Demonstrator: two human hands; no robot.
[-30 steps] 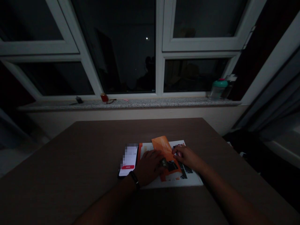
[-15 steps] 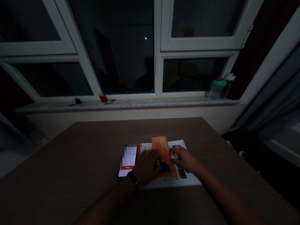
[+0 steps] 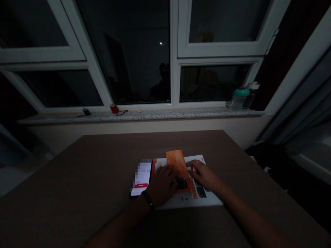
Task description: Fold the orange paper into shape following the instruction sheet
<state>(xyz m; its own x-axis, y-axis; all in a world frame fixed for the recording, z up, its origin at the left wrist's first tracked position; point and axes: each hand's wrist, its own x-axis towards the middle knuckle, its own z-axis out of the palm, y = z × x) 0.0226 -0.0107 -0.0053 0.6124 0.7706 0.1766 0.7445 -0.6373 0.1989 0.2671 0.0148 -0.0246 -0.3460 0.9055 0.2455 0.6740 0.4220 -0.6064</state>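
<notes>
A folded orange leaflet (image 3: 176,161) with a dark picture near its lower end lies on a larger white printed sheet (image 3: 210,199). My left hand (image 3: 162,184) rests flat over the left side of the leaflet, fingers stretched forward, a dark band around the wrist. At the leaflet's right edge is my right hand (image 3: 203,173), its index finger reaching to the edge and the other fingers bent underneath, partly hidden. Left of my left hand, touching or close to the sheet, a phone (image 3: 141,181) with a lit screen lies face up, part of its screen pixelated.
The brown table (image 3: 108,151) stands against the wall below a window. On the speckled sill (image 3: 160,113) are a small red jar (image 3: 114,109), a small dark object (image 3: 86,111) and a bottle with a green lid (image 3: 240,96). Grey curtain (image 3: 297,103) hangs at the right.
The leaflet's far end has shifted slightly left. My right index finger has straightened toward the leaflet's edge. A dark small shape beside my left thumb no longer shows.
</notes>
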